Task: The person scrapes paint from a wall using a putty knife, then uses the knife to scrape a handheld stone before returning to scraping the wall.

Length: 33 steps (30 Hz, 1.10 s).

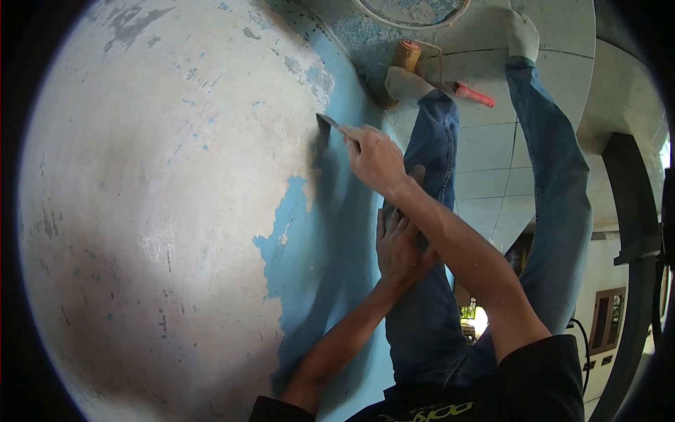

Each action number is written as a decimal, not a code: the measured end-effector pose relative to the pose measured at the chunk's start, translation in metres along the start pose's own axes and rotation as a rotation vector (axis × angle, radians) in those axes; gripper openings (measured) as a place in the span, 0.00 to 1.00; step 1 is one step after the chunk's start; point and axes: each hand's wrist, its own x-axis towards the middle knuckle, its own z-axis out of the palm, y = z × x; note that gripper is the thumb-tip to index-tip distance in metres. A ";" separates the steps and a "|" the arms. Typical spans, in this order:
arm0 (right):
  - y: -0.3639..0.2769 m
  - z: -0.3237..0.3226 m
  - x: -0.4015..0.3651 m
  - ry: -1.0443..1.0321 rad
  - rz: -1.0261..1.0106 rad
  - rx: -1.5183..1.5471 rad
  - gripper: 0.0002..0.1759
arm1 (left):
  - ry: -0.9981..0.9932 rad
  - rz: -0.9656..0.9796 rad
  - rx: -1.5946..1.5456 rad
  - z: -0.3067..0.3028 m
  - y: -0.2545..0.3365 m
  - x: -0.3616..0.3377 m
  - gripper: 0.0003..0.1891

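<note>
My right hand (pixel 376 158) is closed around a paint scraper (pixel 325 121), whose handle is mostly hidden in the fingers. The dark blade meets the wall (pixel 176 141) along the border between blue paint and the bare whitish surface. Ragged blue paint (pixel 288 246) covers the wall's lower strip beside my legs. My left hand (pixel 404 246) lies with its fingers stretched out on the blue jeans (pixel 422 316) at my leg, below the right forearm, and holds nothing.
A paint roller (pixel 474 95) with a red handle lies on the tiled floor (pixel 485 151) by my foot (pixel 408 84). A round white rim (pixel 415 27) with blue-stained contents is at the top. A dark post (pixel 629 204) stands at the right.
</note>
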 end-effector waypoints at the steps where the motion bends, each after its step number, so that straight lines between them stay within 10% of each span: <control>1: 0.005 -0.001 0.009 0.000 -0.002 0.000 0.14 | -0.056 -0.010 0.050 0.001 -0.001 0.001 0.30; 33: 0.021 -0.009 0.020 -0.102 -0.017 0.021 0.14 | 0.003 -0.017 0.123 0.008 0.009 0.000 0.27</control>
